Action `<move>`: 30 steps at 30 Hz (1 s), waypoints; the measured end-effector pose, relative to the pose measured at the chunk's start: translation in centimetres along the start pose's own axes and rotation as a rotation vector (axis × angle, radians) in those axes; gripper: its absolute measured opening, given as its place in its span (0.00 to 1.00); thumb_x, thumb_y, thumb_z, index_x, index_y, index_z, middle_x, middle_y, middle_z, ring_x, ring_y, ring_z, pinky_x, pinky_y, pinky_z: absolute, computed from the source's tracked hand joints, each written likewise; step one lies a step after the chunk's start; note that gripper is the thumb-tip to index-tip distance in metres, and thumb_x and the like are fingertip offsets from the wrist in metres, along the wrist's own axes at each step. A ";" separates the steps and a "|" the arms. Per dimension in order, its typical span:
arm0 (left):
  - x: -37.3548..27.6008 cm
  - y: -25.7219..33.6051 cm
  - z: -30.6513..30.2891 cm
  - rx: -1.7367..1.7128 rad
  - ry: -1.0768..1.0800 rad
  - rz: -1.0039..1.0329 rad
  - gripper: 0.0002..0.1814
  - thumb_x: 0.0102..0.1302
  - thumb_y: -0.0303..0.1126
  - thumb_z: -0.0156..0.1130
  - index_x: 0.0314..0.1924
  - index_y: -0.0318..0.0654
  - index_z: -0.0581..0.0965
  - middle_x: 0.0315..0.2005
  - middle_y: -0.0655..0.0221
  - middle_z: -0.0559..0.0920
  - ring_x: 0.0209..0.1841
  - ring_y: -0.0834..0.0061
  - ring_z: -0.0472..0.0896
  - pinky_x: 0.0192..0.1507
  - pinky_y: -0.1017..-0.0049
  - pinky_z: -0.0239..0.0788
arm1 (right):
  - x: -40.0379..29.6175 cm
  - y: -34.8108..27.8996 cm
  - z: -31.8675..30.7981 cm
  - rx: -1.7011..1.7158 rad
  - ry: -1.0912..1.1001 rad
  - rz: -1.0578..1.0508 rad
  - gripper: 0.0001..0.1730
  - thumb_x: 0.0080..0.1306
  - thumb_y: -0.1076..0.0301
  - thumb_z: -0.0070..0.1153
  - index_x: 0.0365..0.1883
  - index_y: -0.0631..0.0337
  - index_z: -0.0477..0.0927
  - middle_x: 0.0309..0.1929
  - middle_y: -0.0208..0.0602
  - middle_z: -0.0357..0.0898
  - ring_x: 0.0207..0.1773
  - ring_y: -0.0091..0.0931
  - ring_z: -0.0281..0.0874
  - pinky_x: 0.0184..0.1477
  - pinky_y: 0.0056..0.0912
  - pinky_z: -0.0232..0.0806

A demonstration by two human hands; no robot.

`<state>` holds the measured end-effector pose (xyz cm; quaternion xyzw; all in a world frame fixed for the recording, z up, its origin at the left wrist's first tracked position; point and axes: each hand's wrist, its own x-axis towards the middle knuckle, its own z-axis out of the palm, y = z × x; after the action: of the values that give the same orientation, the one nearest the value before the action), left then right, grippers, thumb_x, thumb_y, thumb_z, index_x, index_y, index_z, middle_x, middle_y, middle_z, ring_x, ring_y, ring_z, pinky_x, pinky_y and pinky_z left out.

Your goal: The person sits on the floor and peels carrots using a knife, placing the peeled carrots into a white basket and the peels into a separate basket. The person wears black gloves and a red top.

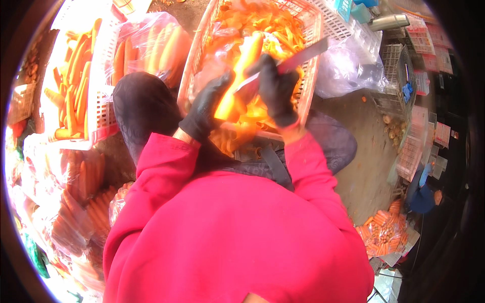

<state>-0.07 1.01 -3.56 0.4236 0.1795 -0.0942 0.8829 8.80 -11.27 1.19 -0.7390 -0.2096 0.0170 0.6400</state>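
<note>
My left hand point(206, 108), in a black glove, grips the lower part of a large orange carrot point(245, 60), which slants up and away from me. In my right hand point(278, 89), also black-gloved, is a bladed hand tool point(307, 53) with a red part. One flat end sticks out to the upper right; the other lies against or just over the carrot, blurred. Both hands are above a pinkish plastic basket point(315, 53) between my knees. Orange peelings point(290, 30) fill the basket, and some hang over its near rim.
Left of my knee, a white plastic crate point(99, 94) holds peeled carrots point(75, 83). Beside it lies a clear bag of carrots point(159, 45). More bagged carrots point(83, 212) are at lower left. Plastic sheeting point(341, 72) and stacked crates point(394, 72) stand right. Another person point(422, 197) is far right.
</note>
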 end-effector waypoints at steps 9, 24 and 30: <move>-0.7 1.9 1.0 -0.457 -0.162 -0.006 0.28 0.71 0.49 0.48 0.57 0.31 0.70 0.45 0.56 0.79 0.44 0.63 0.80 0.44 0.66 0.74 | 2.9 -4.0 -0.9 -0.008 0.249 0.266 0.25 0.70 0.55 0.48 0.25 0.70 0.80 0.22 0.38 0.80 0.23 0.28 0.76 0.30 0.30 0.68; -0.3 1.2 0.5 -0.358 -0.129 -0.010 0.30 0.71 0.52 0.46 0.58 0.31 0.70 0.41 0.60 0.79 0.37 0.71 0.79 0.37 0.74 0.72 | 5.0 -1.2 -1.2 0.073 0.252 0.155 0.25 0.69 0.54 0.52 0.21 0.68 0.80 0.19 0.34 0.79 0.23 0.22 0.75 0.29 0.25 0.67; 1.3 0.7 1.0 -0.267 -0.015 0.091 0.25 0.74 0.45 0.44 0.59 0.31 0.69 0.41 0.63 0.79 0.36 0.75 0.77 0.35 0.80 0.68 | -2.5 -0.2 0.0 0.108 -0.234 -0.240 0.19 0.71 0.58 0.48 0.25 0.63 0.76 0.23 0.33 0.80 0.25 0.22 0.77 0.30 0.27 0.68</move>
<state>1.63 0.64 -2.98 0.3093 0.1644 -0.0324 0.9361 6.44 -12.03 0.80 -0.6662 -0.3681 0.0377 0.6476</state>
